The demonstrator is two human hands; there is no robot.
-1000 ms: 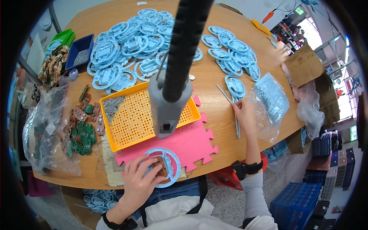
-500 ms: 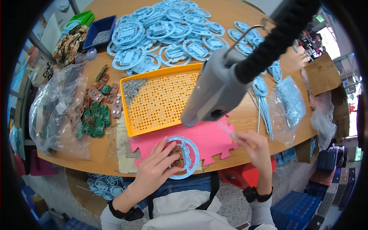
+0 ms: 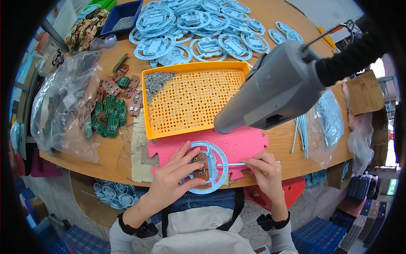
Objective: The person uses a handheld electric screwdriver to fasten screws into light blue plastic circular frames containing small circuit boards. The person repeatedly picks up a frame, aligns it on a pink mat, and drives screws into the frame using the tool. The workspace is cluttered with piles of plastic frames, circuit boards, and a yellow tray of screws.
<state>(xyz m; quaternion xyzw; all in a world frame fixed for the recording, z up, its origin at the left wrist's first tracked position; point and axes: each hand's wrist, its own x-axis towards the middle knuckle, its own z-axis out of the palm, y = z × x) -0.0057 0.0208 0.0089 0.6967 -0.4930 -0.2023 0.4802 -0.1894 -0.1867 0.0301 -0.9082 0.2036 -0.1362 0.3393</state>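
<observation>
On the pink foam mat [image 3: 253,144] lies a light blue ring-shaped plastic frame [image 3: 221,157] with a brown circuit board [image 3: 202,163] inside it. My left hand [image 3: 172,171] grips the frame's left side, thumb below and fingers spread across the board. Between the fingertips of my right hand [image 3: 265,171] is a thin light blue plastic rod [image 3: 235,164]. It lies level across the ring's right rim, its inner end near the board. A grey electric screwdriver [image 3: 270,89] with a black corrugated sleeve hangs just above and beyond the mat.
Beyond the mat stands a yellow perforated tray [image 3: 146,122] with screws heaped in one corner. Green and brown circuit boards [image 3: 111,114] lie left of it, beside a clear plastic bag [image 3: 63,114]. Blue frames [image 3: 156,21] pile up behind. More rods [image 3: 303,134] lie at the right.
My right hand has moved left and brought the rod from a tilted position to level over the frame. The left hand still holds the frame. The view has shifted slightly.
</observation>
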